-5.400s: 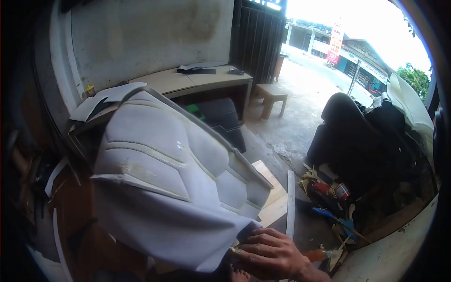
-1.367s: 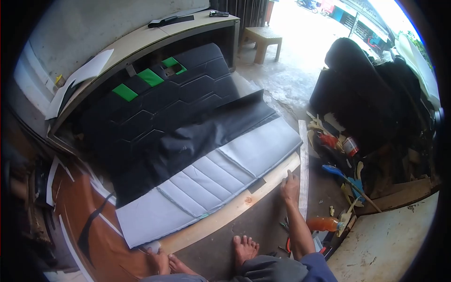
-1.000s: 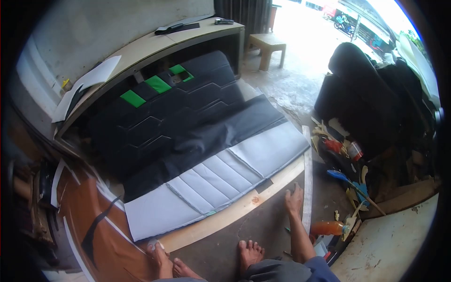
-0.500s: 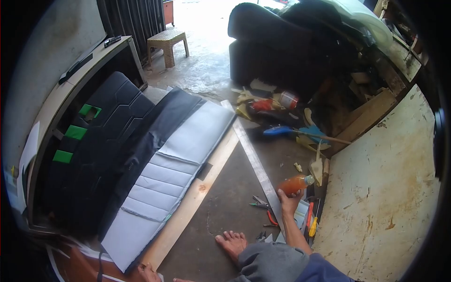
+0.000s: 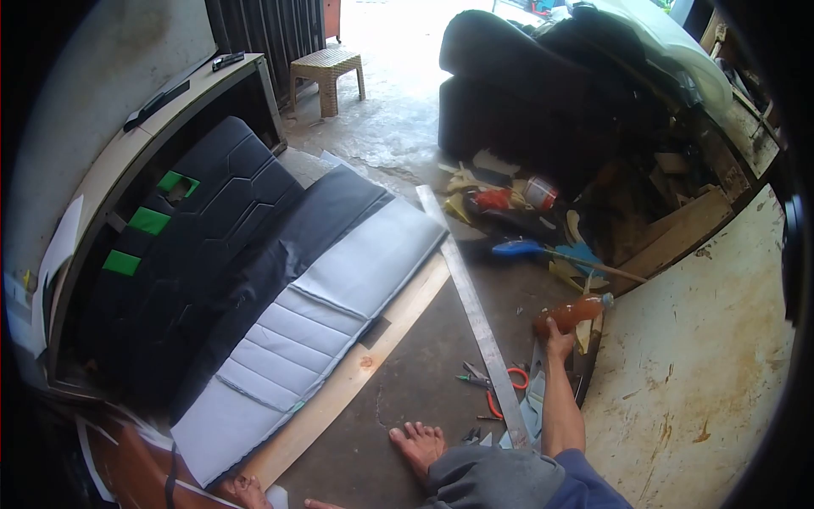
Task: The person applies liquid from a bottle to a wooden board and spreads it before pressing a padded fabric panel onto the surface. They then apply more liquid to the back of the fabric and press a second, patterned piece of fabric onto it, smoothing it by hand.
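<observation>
My right hand (image 5: pixel 558 341) is closed round a clear plastic bottle (image 5: pixel 581 312) of orange liquid, held tilted with its pale cap to the right. At the lower left edge, my left hand (image 5: pixel 246 492) shows in part by the near end of a wooden board (image 5: pixel 366 360); its fingers look curled, but what they grip is hidden. Along that board lies a grey-white padded cover (image 5: pixel 292 327) with stitched ribs, joined to black material (image 5: pixel 326 220). A flat metal bar (image 5: pixel 475 305) rests at an angle on the floor.
Pliers (image 5: pixel 472 373) and red-handled scissors (image 5: pixel 515 382) lie near my bare foot (image 5: pixel 418 445). A pale worn panel (image 5: pixel 695 365) stands at right. Scraps and a blue-ended stick (image 5: pixel 517 248) lie before a dark padded seat (image 5: pixel 517 110). A woven stool (image 5: pixel 326 64) is farther back.
My right hand has carried the bottle to the right and slightly up, towards the pale panel. The scissors show more fully. The view has shifted slightly.
</observation>
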The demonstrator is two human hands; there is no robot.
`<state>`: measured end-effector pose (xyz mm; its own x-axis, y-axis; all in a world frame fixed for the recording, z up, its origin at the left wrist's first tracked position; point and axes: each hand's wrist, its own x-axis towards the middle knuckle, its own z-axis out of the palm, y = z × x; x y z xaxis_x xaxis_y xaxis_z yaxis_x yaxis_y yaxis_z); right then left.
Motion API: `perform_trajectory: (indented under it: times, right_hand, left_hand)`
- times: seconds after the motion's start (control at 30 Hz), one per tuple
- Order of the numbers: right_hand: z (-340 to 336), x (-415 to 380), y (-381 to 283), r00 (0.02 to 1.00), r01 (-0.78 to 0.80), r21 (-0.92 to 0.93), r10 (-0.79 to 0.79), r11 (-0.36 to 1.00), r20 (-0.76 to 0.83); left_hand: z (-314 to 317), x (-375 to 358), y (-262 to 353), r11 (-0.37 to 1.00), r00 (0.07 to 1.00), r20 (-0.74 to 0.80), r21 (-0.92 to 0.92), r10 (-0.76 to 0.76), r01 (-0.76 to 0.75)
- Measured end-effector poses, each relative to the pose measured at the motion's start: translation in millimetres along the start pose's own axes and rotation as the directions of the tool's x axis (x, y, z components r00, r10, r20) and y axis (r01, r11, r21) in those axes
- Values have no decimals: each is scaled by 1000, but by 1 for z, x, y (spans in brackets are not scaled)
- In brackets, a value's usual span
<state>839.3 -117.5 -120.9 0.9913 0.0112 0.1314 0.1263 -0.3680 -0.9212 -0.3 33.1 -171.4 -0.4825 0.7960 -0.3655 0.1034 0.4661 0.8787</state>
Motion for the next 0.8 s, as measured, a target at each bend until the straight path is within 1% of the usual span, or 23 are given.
perform_trajectory:
  times: [0.03,0.07,0.1,0.2,0.27,0.4,0.47,0.5,0.53,0.57,0.6,0.63,0.67,0.7,0.73,0.77,0.8]
  right_hand:
    - [-2,-2,4,1000,-28,46,28,999,-6]
    - [-4,-4,4,1000,1,-15,-1,1000,-1]
    - [-3,-6,5,1000,0,-15,0,1000,-1]
    - [2,-17,1,995,72,-111,-79,991,-56]
    - [8,-22,-11,991,128,-64,-130,990,-38]
    - [11,-16,-7,993,116,-19,-115,993,9]
    - [10,-14,-5,992,125,52,-125,991,3]
    - [8,-15,-5,992,127,54,-128,990,8]
    - [6,-17,-4,992,122,0,-122,993,20]
    - [4,-19,-4,993,118,-50,-117,992,33]
    - [1,-28,-2,992,121,-45,-119,992,38]
    - [-1,-42,1,996,14,-179,2,984,90]
    - [-1,-58,-7,984,-83,-318,128,945,124]
    - [-3,-81,-31,942,-111,-360,214,926,257]
    - [0,-108,-51,875,-133,-408,300,903,380]
    - [6,-133,-50,904,126,-515,116,848,411]
    - [8,-150,-48,883,365,-595,-64,716,464]
  left_hand:
    - [-1,0,-2,1000,1000,-3,-3,4,-4]
    - [-2,1,-4,1000,1000,-2,1,7,-7]
    - [-4,3,-6,1000,1000,-3,2,10,-10]
    - [-2,7,-8,1000,1000,8,9,22,-22]
    - [0,13,-12,999,999,12,18,30,-31]
    - [-9,18,-28,999,999,10,32,36,-36]
    - [-10,18,-33,997,999,-2,56,47,-47]
    - [-10,16,-34,999,999,6,15,37,-37]
    - [-11,13,-35,999,1000,15,-26,26,-25]
    - [-11,10,-33,994,999,37,-107,10,-7]
    - [-12,7,-31,994,999,30,-111,12,-9]
    - [-11,4,-30,997,999,33,-79,14,-11]
    - [-8,2,-29,999,999,38,-47,13,-11]
    - [-7,1,-27,999,999,35,-50,12,-11]
    - [-5,0,-25,999,999,42,-37,27,-25]
    - [-4,-1,-23,999,998,49,-23,42,-41]
    - [-6,-2,-22,999,998,47,-21,41,-40]
